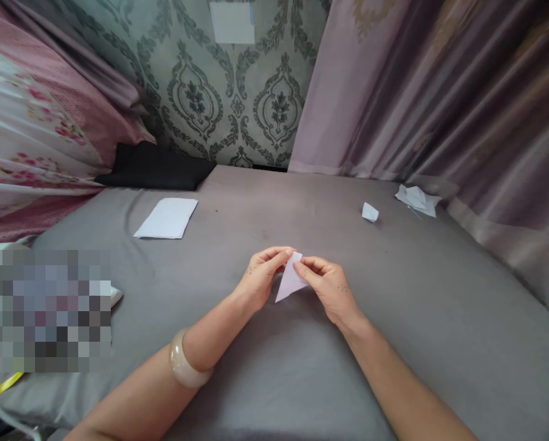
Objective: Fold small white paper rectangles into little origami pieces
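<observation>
Grey bedsheet (439, 318), paper sheet (166, 218) upper left.
My left hand (259, 279) and right hand (330, 289) pinch a white paper triangle (290, 280) at center.

On bed (439, 294): folded paper triangle (291, 278) lower centre, between left hand (260, 278) and right hand (329, 288). Paper sheet (166, 218) behind, left; paper scrap (370, 212) and crumpled paper (417, 199) behind, right; cushion (155, 166) at far edge, upper left.

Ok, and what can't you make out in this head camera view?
In the head view:
The left hand and right hand cover much of the folded paper, hiding its upper folds.
A pixelated patch at lower left hides whatever lies there, and most of a white object at its edge.
A yellow strip is cut off by the left edge.
The crumpled paper is too small to show its folds.
</observation>
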A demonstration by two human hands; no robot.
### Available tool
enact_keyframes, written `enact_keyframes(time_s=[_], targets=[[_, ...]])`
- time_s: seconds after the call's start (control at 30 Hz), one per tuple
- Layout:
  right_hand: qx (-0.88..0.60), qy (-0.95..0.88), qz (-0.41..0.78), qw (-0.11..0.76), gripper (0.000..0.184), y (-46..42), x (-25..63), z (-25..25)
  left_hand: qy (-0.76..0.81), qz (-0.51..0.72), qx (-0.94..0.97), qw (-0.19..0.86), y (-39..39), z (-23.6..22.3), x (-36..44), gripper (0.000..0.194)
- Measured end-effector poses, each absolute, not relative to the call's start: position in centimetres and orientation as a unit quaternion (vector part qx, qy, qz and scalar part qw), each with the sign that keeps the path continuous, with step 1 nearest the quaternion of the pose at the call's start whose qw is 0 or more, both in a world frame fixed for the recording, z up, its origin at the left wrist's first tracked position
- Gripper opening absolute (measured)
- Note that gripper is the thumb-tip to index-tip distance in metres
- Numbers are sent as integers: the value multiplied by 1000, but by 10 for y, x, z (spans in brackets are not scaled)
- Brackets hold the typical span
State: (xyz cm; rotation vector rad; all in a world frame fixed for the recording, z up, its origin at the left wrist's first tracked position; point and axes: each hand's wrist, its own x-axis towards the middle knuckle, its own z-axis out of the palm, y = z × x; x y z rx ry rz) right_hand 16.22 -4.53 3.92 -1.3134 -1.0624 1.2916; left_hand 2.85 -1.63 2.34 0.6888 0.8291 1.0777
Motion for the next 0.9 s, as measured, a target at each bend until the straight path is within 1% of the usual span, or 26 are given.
enact_keyframes(time_s=[0.1, 0.2, 0.33, 0.43, 0.63, 0.77, 0.9], targets=[[-550, -415, 531, 494, 24, -46, 162, 40, 394, 493, 342, 696, -16, 23, 27, 20], [-560, -406, 520, 501, 23, -45, 163, 39, 407, 469, 360, 696, -16, 23, 25, 22], [-561, -419, 514, 494, 27, -45, 164, 37, 422, 448, 359, 702, -16, 25, 24, 22], [-547, -414, 519, 510, 30, -46, 164, 36, 436, 444, 359, 695, -16, 25, 24, 22], [-552, -409, 513, 514, 29, -46, 162, 35, 454, 440, 385, 673, -14, 21, 21, 16], [-542, -424, 519, 507, 28, -47, 161, 35, 456, 441, 393, 666, -13, 20, 20, 14], [-538, -472, 487, 501, 26, -48, 162, 34, 451, 440, 391, 671, -12, 20, 19, 16]])
